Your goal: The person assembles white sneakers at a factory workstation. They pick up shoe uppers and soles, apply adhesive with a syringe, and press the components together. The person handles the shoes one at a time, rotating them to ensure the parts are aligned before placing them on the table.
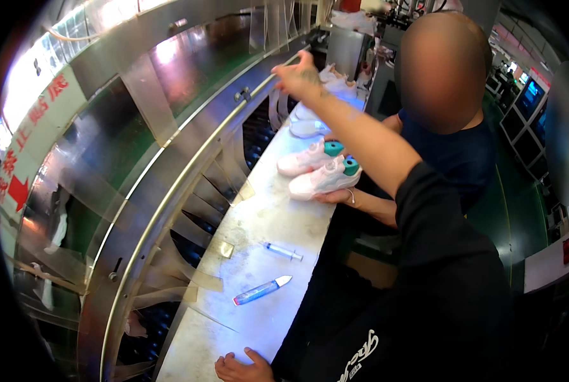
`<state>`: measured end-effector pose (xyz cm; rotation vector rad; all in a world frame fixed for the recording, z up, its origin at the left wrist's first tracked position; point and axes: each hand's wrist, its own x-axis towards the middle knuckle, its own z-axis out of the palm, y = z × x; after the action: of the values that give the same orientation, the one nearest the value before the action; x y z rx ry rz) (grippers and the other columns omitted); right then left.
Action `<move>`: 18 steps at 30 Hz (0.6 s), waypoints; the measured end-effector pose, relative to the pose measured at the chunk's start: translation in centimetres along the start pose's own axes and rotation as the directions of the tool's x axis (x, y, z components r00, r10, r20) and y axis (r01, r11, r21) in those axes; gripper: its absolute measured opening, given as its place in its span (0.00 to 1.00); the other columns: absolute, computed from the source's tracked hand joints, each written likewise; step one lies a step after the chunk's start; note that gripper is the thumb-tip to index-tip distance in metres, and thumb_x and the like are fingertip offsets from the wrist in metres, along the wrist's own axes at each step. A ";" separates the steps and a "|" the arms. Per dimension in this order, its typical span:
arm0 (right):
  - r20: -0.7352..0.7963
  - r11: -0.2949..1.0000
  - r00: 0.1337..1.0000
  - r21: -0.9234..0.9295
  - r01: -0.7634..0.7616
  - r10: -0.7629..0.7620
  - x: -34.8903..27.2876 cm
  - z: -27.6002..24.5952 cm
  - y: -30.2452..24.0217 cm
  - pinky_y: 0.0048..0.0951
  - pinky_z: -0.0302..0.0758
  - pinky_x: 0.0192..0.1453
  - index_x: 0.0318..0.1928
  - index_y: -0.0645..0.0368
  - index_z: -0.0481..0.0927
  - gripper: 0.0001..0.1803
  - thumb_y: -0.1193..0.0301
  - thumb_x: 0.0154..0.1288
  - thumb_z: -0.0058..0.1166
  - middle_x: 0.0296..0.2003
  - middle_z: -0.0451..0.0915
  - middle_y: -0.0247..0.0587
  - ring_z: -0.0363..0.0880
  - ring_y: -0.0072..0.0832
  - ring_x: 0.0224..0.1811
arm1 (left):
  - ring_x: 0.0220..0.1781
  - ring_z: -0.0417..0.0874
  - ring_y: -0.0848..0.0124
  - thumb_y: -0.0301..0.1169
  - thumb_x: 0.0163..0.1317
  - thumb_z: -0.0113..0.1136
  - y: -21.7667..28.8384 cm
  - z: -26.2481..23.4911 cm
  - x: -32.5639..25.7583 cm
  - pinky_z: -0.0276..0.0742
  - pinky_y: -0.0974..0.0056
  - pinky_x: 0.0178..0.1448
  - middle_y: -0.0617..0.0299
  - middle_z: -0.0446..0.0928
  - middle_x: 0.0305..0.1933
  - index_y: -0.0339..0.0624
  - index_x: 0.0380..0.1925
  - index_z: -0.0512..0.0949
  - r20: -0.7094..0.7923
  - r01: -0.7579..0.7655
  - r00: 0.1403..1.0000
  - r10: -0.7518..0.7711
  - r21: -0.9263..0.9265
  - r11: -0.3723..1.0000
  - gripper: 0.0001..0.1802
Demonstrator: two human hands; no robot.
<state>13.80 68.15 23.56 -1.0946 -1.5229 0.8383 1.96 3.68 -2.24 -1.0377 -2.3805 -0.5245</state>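
Note:
My right arm, in a black sleeve, stretches far forward over the bench. My right hand (299,77) is closed around the far part of a long brass-coloured rail (189,172) that runs along the machine. My left hand (244,367) rests on the near end of the white bench (233,331), fingers apart and holding nothing. Beyond it lies a blue pen-like tool (262,291) with a pale pointed tip. A small clear syringe (283,251) lies a little farther off. Two pale pink shoes (323,180) with teal lasts inside stand past the syringe.
A co-worker (447,146) in dark clothing stands at the right, one hand (337,196) on the nearer shoe. Clear plastic strips (147,95) hang along the machine at the left. More pale shoes (338,86) stand at the bench's far end. A small square piece (226,249) lies on the bench.

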 end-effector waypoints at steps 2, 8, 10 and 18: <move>-0.124 0.980 0.972 0.014 -0.197 0.198 5.1 -3.7 -2.0 0.37 0.88 0.36 0.85 0.55 0.46 0.56 0.65 0.68 0.71 0.54 0.87 0.51 0.92 0.36 0.37 | 0.55 0.80 0.42 0.50 0.67 0.75 0.6 0.4 0.3 0.77 0.37 0.59 0.46 0.77 0.51 0.42 0.45 0.81 -0.024 -0.002 1.000 0.001 -0.035 0.999 0.24; -0.284 0.943 0.949 -0.256 -0.210 0.135 7.6 -4.9 -3.9 0.34 0.87 0.34 0.89 0.50 0.43 0.60 0.66 0.66 0.70 0.49 0.88 0.48 0.91 0.29 0.34 | 0.64 0.73 0.39 0.40 0.64 0.70 0.7 0.1 -0.8 0.70 0.35 0.68 0.42 0.73 0.55 0.34 0.45 0.76 0.108 0.205 0.973 -0.203 -0.006 0.979 0.21; -0.301 0.952 0.953 -0.277 -0.130 0.042 8.8 -4.9 -3.2 0.37 0.88 0.37 0.89 0.51 0.43 0.61 0.65 0.65 0.70 0.50 0.88 0.49 0.91 0.32 0.36 | 0.64 0.72 0.40 0.39 0.63 0.70 0.7 0.2 -0.9 0.69 0.35 0.68 0.43 0.72 0.55 0.34 0.44 0.75 0.109 0.218 0.971 -0.214 -0.027 0.976 0.21; -0.025 0.914 0.914 -0.032 0.404 -0.404 -6.5 4.7 0.5 0.35 0.85 0.47 0.68 0.66 0.71 0.32 0.68 0.69 0.69 0.38 0.88 0.38 0.86 0.25 0.37 | 0.55 0.77 0.42 0.43 0.64 0.74 0.8 -0.8 0.6 0.75 0.37 0.59 0.46 0.75 0.51 0.40 0.45 0.78 0.028 0.042 0.999 -0.042 -0.002 0.999 0.21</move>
<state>9.64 62.32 19.83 -0.7644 -1.6611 0.5125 2.46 4.11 -1.15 -1.0050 -2.4316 -0.5314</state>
